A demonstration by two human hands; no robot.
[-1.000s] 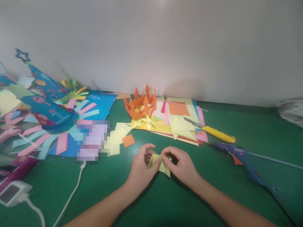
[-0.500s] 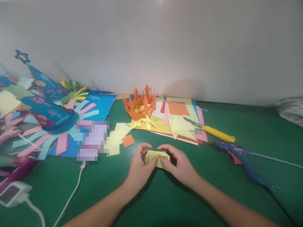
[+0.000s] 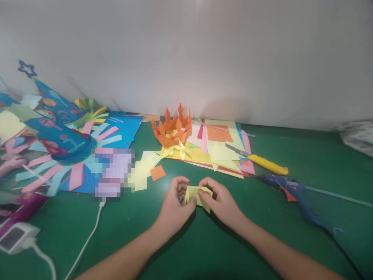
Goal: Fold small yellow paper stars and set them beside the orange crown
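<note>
Plain grey wall [image 3: 262,58] stands directly behind the green worktop [image 3: 233,249], meeting its far edge. Lighting falls brightest at the wall's top centre.

Versus half a second ago: pale yellow paper [image 3: 192,191] opened out from a compact band, lower right corner now spread down below the right thumb. Right hand [image 3: 223,203] shifted slightly outward, its index fingertip farther from left hand [image 3: 174,204]. Versus one second ago: that corner sits higher.
</note>
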